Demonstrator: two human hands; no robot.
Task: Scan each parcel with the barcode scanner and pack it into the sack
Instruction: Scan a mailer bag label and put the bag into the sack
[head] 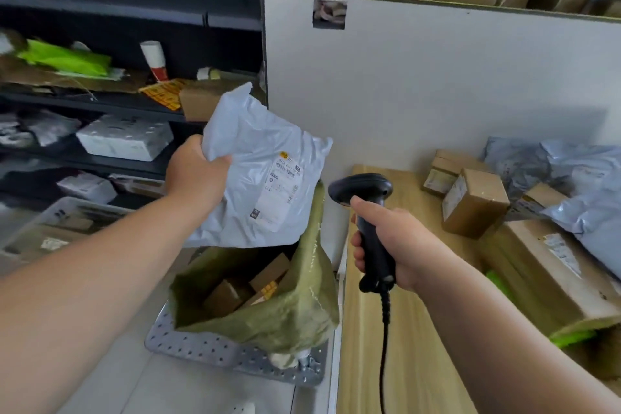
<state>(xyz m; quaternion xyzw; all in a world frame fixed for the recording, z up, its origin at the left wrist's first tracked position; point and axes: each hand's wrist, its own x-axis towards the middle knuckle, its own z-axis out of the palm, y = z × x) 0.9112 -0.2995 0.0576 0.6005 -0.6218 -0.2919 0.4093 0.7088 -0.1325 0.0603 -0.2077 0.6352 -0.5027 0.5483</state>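
Note:
My left hand (195, 175) grips the left edge of a grey plastic mailer parcel (258, 148), held up above the sack with its white shipping label (280, 191) turned towards me. My right hand (391, 239) holds the handle of a black corded barcode scanner (361, 188), whose head points left at the label. Below stands the open green woven sack (295, 316) with several cardboard boxes (248, 286) inside.
The sack sits on a perforated metal platform (215, 351). A wooden table (403, 329) on the right carries cardboard boxes (473, 208), a long carton (551, 269) and grey mailers (584, 188). A white partition (437, 77) stands behind. Dark shelves (100, 101) with clutter fill the left.

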